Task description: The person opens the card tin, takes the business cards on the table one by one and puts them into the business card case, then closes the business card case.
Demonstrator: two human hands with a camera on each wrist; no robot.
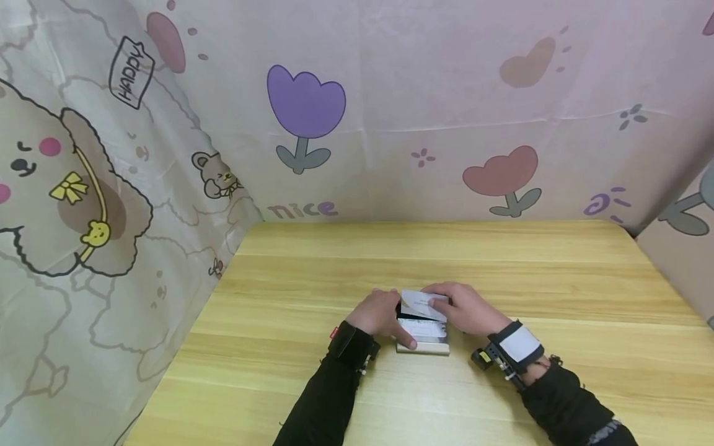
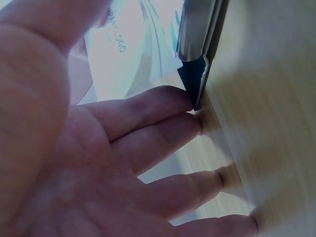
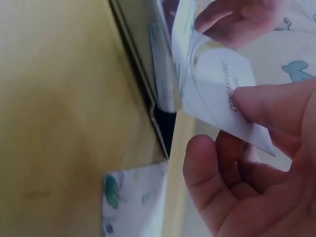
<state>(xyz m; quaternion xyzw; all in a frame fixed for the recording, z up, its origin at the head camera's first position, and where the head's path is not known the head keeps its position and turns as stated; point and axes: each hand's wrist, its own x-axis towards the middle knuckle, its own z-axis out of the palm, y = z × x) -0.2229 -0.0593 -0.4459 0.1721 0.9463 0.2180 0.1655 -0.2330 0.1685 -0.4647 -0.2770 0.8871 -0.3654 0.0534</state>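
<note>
On the wooden table (image 1: pixel 279 371), seen from the head camera, the person's left hand (image 1: pixel 380 314) sits at about nine o'clock of a flat metal card case (image 1: pixel 426 348). Its fingers lie straight and relaxed, their tips (image 2: pixel 197 121) touching the case's edge and the tabletop — nothing is gripped. The case lies near the middle of the table's near half, a thin silvery box with a dark inside that shows at its open corner (image 2: pixel 193 79), and pale printed cards (image 2: pixel 133 54) stacked in it.

At twelve o'clock of the case, a white business card (image 1: pixel 424 304) stands tilted above the stack. It carries grey lettering and a curved greenish line (image 3: pixel 217 79) — the wording is too blurred to read fully. The right hand (image 1: pixel 465 308), at about three o'clock, pinches this card between thumb and fingers. Another card (image 3: pixel 133 202) lies flat on the table just beside the case's corner.
</note>
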